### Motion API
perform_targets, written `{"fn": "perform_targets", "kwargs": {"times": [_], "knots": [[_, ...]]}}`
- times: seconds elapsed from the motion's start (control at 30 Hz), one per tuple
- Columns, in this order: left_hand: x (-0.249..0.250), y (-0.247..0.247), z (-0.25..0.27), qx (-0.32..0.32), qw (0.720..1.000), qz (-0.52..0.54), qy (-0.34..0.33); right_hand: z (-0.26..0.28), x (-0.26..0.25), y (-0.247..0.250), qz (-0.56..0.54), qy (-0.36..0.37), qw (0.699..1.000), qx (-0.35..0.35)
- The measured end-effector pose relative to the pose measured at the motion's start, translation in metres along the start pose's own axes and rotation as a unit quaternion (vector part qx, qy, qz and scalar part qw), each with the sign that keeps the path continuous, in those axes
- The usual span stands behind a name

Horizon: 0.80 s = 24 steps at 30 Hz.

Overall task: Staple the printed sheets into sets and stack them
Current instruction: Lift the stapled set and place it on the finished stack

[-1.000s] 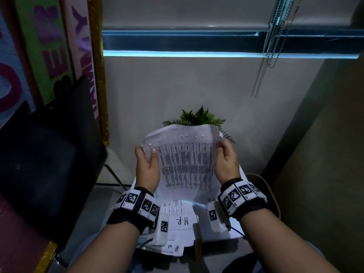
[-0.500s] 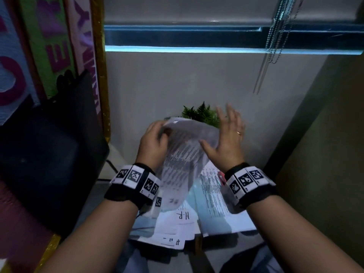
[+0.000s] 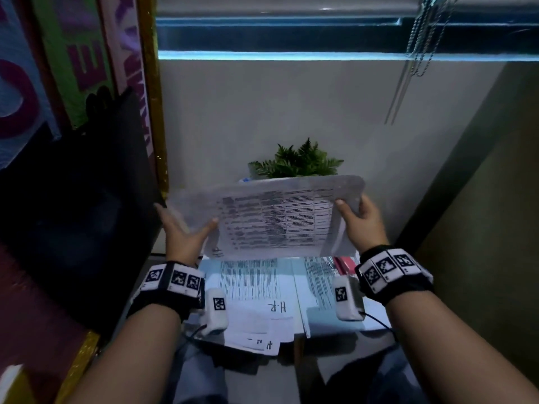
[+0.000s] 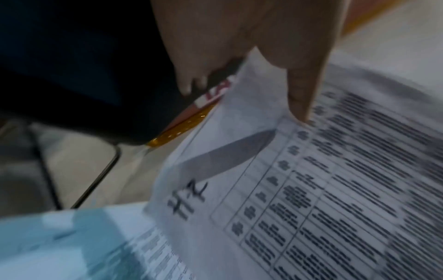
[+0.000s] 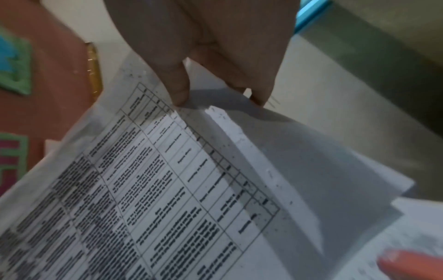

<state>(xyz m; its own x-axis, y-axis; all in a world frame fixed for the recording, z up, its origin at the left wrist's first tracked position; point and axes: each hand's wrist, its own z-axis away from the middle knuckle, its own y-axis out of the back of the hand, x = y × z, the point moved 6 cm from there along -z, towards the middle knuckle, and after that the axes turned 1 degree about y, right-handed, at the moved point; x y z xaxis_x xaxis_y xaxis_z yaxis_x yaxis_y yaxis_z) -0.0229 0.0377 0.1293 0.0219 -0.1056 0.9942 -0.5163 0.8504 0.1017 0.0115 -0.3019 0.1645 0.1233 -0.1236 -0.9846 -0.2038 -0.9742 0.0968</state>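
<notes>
Left hand [image 3: 182,233] at 9 o'clock of raised white printed table sheets [image 3: 271,217]: thumb pinching left edge, fingers behind. Sheets held landscape in air, above loose printed pages on desk [image 3: 250,287]. Right hand [image 3: 363,221] at 3 o'clock, thumb and fingers clamped on right edge. Red object [image 3: 345,265] at 5 o'clock, possibly stapler; cannot tell. Step, judged: squaring one set. Next: align edges, free one hand for stapler.

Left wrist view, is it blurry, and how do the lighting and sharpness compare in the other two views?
Left wrist view: motion-smeared, the table text on the held sheets unreadable, the left hand soft. Right wrist view: sharper mid-page, the right hand casting a shadow on the paper. Head view: dim, bluish, wide-angle bowing at the edges, the black panel nearly featureless.
</notes>
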Motion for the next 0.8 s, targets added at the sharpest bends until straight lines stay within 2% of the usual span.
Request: {"fn": "perform_targets", "kwargs": {"times": [0.07,0.13,0.2,0.3,0.4,0.47,0.53,0.63,0.8], "knots": [[-0.012,-0.007,-0.001,-0.030,0.997,0.064,0.040,0.002,0.015,0.003,-0.015,-0.005,0.999,0.031],[-0.024,-0.013,0.000,-0.030,0.997,0.055,0.038,0.006,0.036,0.006,0.006,-0.032,0.998,0.057],[-0.044,-0.021,0.004,-0.035,0.997,0.025,0.066,0.015,0.060,0.003,0.029,-0.075,0.996,0.049],[-0.078,-0.030,0.013,-0.037,0.992,-0.048,0.108,0.027,0.085,-0.008,0.101,-0.097,0.990,0.002],[-0.091,-0.034,0.013,-0.014,0.990,-0.096,0.101,0.030,0.088,-0.010,0.096,-0.124,0.987,0.029],[-0.090,-0.033,0.010,0.006,0.992,-0.071,0.103,0.027,0.089,-0.006,0.070,-0.112,0.990,0.056],[-0.086,-0.035,0.008,0.013,0.994,-0.043,0.101,0.024,0.089,-0.008,0.067,-0.106,0.991,0.049],[-0.088,-0.038,0.008,0.005,0.992,-0.055,0.114,0.019,0.100,-0.010,0.094,-0.123,0.987,0.040],[-0.092,-0.040,0.007,-0.009,0.991,-0.057,0.119,0.017,0.092,-0.001,0.071,-0.100,0.987,0.101]]}}
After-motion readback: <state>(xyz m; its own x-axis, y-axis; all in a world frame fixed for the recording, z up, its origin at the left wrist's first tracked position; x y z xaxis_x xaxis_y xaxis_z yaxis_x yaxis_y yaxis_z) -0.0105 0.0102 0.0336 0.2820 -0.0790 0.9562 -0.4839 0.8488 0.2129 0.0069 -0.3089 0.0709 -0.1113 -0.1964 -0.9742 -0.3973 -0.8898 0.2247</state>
